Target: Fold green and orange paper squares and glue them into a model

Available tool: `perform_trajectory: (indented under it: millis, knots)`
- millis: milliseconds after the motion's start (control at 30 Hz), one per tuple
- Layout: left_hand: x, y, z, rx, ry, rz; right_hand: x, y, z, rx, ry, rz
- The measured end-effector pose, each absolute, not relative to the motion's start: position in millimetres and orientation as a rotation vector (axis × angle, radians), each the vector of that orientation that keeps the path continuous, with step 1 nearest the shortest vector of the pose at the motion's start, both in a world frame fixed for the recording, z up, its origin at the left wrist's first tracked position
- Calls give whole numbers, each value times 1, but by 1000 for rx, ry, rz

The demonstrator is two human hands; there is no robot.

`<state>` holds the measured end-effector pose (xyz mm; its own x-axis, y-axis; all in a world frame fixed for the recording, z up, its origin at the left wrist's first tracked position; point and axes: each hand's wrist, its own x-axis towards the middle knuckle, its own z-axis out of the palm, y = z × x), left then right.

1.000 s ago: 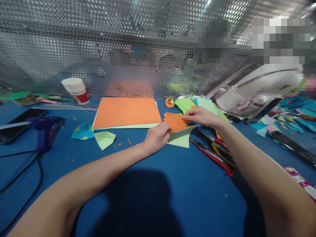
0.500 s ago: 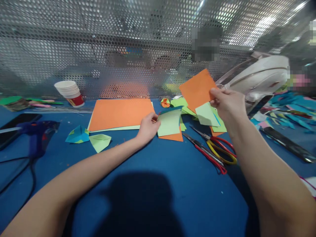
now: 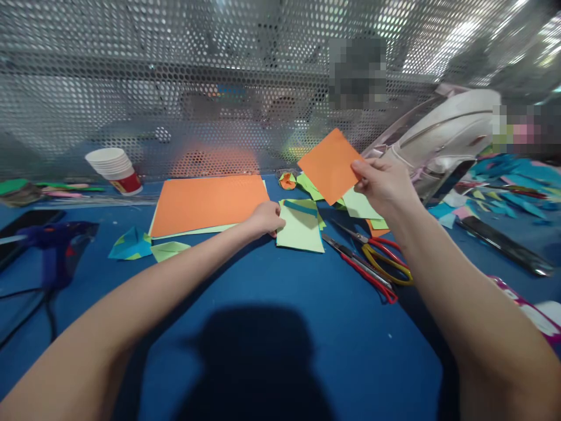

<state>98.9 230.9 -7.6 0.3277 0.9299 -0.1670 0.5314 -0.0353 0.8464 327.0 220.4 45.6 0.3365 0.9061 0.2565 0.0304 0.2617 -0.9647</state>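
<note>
An orange paper square point(image 3: 331, 166) is pinched by one corner in my right hand point(image 3: 385, 184), held up above the table. My left hand point(image 3: 267, 218) has its fingers curled closed at the left edge of a small stack of light green paper squares point(image 3: 300, 231), which lies flat with a blue strip showing near its top. Behind my left hand lies a large orange sheet point(image 3: 210, 204) over other sheets. Red-handled and yellow-handled scissors point(image 3: 381, 260) lie right of the stack, beside a long red-handled tool point(image 3: 362, 272). More light green paper point(image 3: 362, 203) lies partly behind my right hand.
Folded blue paper point(image 3: 131, 244) and green paper point(image 3: 170, 251) sit left, near a blue glue gun point(image 3: 56, 245) and stacked paper cups point(image 3: 116, 169). A small orange-green paper piece point(image 3: 287, 180) is at the back. A white bag point(image 3: 451, 131) and blue paper scraps point(image 3: 526, 181) are right.
The light green sheet at my left hand, lifted before, now lies flat over the orange square beneath. My right hand has moved the orange square a little leftward.
</note>
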Motion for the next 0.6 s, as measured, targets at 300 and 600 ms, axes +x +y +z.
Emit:
perform_trajectory:
  millis: [300, 600]
  knots:
    - [115, 238, -4, 1782, 1380, 534, 324, 209, 33, -1158, -1218, 817]
    - [114, 250, -14, 1530, 1384, 626, 319, 200, 36, -1178, -1184, 794]
